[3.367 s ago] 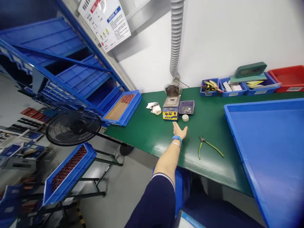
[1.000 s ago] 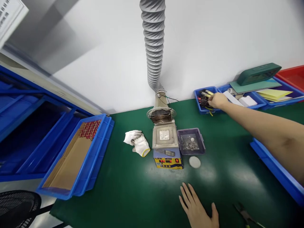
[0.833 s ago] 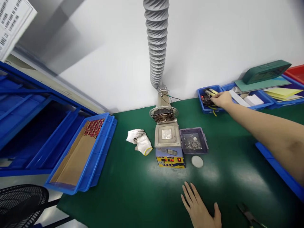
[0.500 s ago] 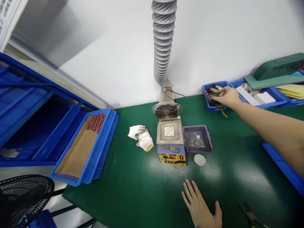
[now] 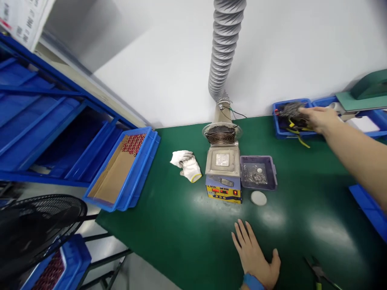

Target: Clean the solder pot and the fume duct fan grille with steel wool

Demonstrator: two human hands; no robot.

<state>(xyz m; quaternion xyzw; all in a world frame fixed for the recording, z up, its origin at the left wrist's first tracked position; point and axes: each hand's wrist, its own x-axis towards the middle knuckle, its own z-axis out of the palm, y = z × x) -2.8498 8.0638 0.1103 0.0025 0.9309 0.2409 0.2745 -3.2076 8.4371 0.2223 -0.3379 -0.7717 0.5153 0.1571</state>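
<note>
While pinching a dark wiry bundle (image 5: 290,109) in the right grip (image 5: 320,118), reaches over a small blue bin (image 5: 276,125) (with yellow strands (image 5: 303,141) over its front rim). Has the bundle touching the fingertips, just to their left, above the bin's interior. Rests the left grip (image 5: 256,257), open with fingers spread, palm down on the bench (image 5: 181,225), near a white disc (image 5: 259,198).

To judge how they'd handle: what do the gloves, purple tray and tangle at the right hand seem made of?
Gloves: soft, matte white cloth, probably knitted, judging by their loose folds.
Purple tray: likely smooth plastic, given its thin moulded-looking walls.
Tangle at the right hand: perhaps metal wire, from its grey strands, but blurred.
</note>
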